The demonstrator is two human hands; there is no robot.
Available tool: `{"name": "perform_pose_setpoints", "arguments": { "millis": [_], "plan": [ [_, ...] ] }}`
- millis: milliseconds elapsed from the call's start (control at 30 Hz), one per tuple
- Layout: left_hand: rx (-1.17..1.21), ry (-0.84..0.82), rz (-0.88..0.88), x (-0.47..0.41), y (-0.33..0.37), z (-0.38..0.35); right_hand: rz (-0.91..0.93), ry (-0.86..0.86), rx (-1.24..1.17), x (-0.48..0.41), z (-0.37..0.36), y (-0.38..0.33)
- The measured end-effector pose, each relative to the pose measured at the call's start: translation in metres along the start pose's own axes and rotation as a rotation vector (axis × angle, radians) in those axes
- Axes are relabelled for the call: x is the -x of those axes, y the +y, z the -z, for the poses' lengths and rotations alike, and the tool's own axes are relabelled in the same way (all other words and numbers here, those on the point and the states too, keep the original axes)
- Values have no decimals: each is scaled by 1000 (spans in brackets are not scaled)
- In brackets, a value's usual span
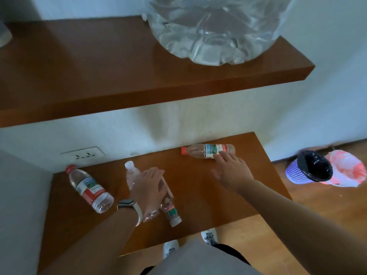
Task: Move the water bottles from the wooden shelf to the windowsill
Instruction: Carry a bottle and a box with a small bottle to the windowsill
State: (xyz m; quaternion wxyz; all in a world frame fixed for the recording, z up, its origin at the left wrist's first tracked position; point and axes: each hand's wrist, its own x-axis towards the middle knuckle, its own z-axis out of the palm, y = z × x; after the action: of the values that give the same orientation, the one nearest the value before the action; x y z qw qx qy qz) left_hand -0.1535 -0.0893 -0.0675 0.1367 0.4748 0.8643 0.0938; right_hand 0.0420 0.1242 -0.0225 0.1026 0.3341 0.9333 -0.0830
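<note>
Four water bottles [89, 188] lie flat on the lower wooden shelf [198, 191]. Right grip [231, 169] is spread wide and holds nothing, fingertips just touching the red-capped bottle [206, 150] by the wall. Left grip [148, 188] lies fairly flat over two white-capped bottles [131, 175], no clear clasp. The bottles look light, thin-walled, smooth and likely to roll. Take each round its labelled middle.

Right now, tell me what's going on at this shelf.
A person reaches over the lower wooden shelf, where four water bottles lie on their sides. The left hand rests on the two middle ones, a white-capped bottle and a green-labelled bottle. The right hand, fingers spread, has its fingertips at the bottle by the wall. The far-left bottle is untouched. Nothing is lifted yet.
</note>
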Motion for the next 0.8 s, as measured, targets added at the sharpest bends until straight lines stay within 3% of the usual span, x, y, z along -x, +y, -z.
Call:
{"name": "perform_pose_setpoints", "arguments": {
  "millis": [300,567,800],
  "plan": [
    [-138,-1,262,-8,30,-32,107,10,42,-63,-18,47],
    [144,129,567,-8,53,-57,242,-29,-8,-107,-37,71],
    [266,106,776,-10,65,-68,310,-110,7,-129,-53,81]
  ]
}}
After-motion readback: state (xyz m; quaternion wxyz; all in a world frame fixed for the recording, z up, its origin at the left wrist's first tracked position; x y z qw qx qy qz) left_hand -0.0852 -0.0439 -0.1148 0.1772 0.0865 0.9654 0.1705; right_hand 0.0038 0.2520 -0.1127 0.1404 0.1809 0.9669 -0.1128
